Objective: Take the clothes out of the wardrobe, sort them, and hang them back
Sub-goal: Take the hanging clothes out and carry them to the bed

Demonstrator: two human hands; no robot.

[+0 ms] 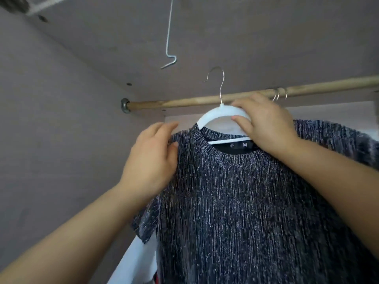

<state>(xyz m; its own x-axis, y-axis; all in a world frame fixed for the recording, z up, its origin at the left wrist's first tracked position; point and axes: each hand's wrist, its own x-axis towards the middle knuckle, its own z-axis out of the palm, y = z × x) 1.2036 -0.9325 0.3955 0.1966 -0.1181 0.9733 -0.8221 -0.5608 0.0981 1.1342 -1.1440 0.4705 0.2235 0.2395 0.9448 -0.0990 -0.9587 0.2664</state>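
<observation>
Right hand (264, 128) around hanger (215, 117), top (246, 201) beneath

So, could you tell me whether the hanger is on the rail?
Off: the hanger, gripped by the right hand, has its hook free above the wooden rail.

Both bare arms reach up and forward. The right hand (264, 128) grips the hanger (213, 117), and the left hand (152, 158) pinches the sweater (246, 201) at its shoulder.
</observation>
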